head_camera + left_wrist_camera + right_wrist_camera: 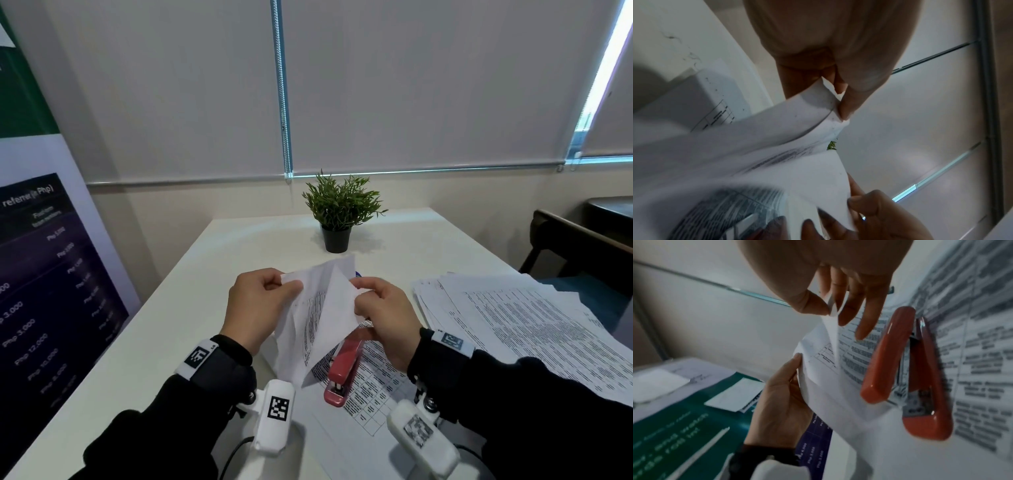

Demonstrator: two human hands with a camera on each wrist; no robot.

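Note:
Printed white sheets [318,318] hang in the air above the table, gripped at their top by both hands. My left hand [263,301] pinches the left upper corner between thumb and fingers [851,100]. My right hand [383,315] pinches the neighbouring corner of a front sheet, peeling it away from the others [832,318]. The sheets [756,155] bow and fan apart below the grip. A red stapler [342,370] lies on the table under the papers, its jaws toward me, resting on a printed sheet [916,373].
A fanned stack of printed pages [520,329] covers the right part of the white table [178,308]. A small potted plant [339,212] stands at the far middle. A banner [41,274] stands to the left, a dark chair [579,246] to the right.

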